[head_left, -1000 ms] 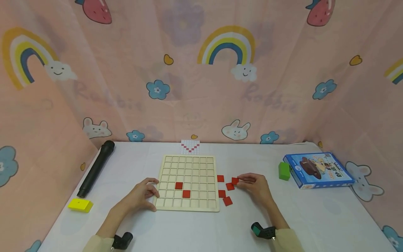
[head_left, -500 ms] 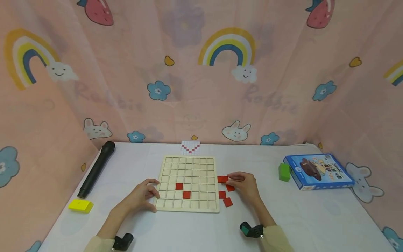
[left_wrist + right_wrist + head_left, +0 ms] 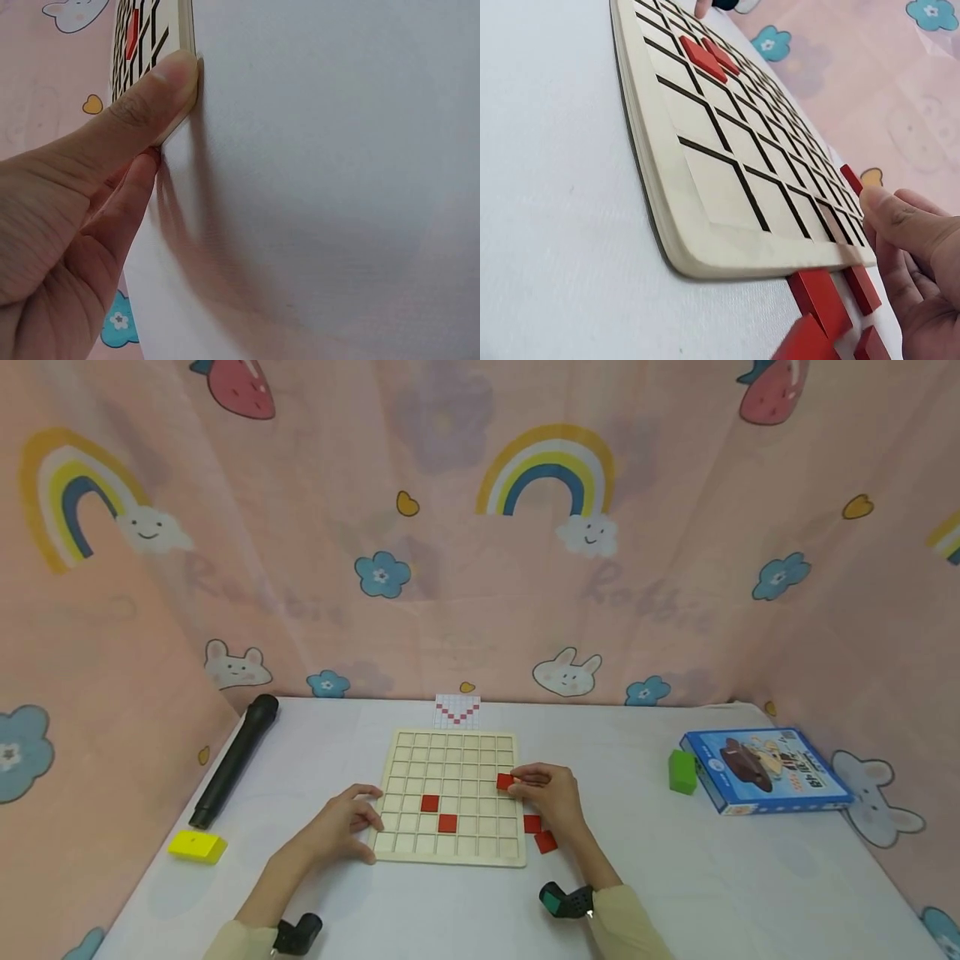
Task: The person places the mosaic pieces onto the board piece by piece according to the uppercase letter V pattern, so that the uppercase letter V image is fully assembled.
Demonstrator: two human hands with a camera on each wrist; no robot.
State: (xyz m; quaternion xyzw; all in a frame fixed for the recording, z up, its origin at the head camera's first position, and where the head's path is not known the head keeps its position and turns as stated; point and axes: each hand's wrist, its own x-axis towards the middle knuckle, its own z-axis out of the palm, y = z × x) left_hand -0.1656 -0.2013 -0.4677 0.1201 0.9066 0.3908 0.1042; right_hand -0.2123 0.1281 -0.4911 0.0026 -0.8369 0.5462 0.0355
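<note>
My right hand (image 3: 551,793) pinches a red square tile (image 3: 505,782) between thumb and fingertips, above the right side of the wooden grid board (image 3: 480,852). In the right wrist view that red tile (image 3: 851,178) stands tilted over the board's cells. Two red tiles, one of them here (image 3: 430,803), sit diagonally in cells of the board. My left hand (image 3: 341,831) holds the board at its near left corner, thumb at the corner and fingers along the left edge. Loose red tiles (image 3: 532,823) lie beside the board's right edge, some hidden behind my right hand in the head view.
A small card with a red V pattern (image 3: 457,712) lies behind the board. To the left are a black cylinder (image 3: 236,764) and a yellow block (image 3: 197,847). A green block (image 3: 682,772) touches a blue box (image 3: 772,772) at right.
My right hand has moved left from the loose tiles to over the board, carrying one red tile. The left hand keeps its place on the board.
</note>
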